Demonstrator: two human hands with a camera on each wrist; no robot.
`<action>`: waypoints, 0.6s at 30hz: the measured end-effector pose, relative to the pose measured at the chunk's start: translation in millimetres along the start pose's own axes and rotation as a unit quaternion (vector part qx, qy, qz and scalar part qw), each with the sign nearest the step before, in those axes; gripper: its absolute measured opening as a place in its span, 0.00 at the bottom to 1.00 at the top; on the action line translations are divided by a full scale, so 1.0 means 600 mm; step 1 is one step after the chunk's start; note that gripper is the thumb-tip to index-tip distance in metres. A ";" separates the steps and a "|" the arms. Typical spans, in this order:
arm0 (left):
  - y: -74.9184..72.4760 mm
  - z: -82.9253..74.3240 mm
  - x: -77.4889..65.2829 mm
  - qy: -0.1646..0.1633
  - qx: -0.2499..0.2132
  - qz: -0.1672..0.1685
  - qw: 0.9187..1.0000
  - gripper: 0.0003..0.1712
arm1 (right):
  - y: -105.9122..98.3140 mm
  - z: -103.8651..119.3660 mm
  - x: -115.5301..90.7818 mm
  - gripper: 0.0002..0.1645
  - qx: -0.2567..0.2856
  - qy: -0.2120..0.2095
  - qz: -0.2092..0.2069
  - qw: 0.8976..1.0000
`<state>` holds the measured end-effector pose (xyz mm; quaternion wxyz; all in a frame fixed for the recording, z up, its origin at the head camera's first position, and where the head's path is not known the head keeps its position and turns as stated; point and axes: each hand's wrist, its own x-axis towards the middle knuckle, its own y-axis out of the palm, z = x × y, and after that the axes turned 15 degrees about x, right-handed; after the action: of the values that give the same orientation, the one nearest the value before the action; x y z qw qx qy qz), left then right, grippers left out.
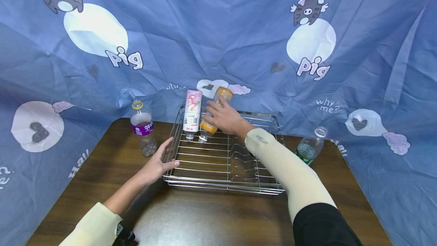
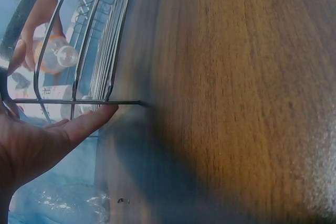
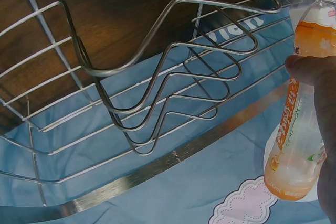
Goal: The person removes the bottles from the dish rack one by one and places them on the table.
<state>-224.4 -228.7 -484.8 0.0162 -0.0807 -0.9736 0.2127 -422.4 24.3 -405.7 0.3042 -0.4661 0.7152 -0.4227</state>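
My right hand [image 1: 223, 117] holds an orange-labelled plastic bottle [image 1: 208, 126], tilted neck-down at the back of a wire dish rack [image 1: 201, 155]. In the right wrist view, the thumb [image 3: 302, 69] lies across the bottle's orange label [image 3: 310, 39]. Just left of it, a pink and white bottle [image 1: 192, 115] leans neck-down in the rack. My left hand [image 1: 155, 168] is at the rack's left side, thumb and fingers spread. Its thumb [image 2: 89, 124] touches the wire frame [image 2: 79, 101] in the left wrist view.
A purple-labelled bottle [image 1: 143, 128] with a yellow cap stands left of the rack on the wooden table [image 1: 191, 215]. To the right, partly behind my forearm, is a clear bottle [image 1: 310, 145] with a green label. Wavy wire dividers [image 3: 173, 51] fill the rack's right part. A blue printed cloth [image 1: 211, 29] hangs behind.
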 end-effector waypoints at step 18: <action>0.000 -0.005 0.002 0.004 0.027 -0.003 1.000 0.54 | -0.001 -0.010 -0.024 0.41 0.030 0.010 -0.030 0.999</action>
<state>-225.3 -227.3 -482.1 0.0231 -0.0784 -0.9677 0.2386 -421.8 39.3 -401.5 0.2980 -0.4740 0.6907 -0.4576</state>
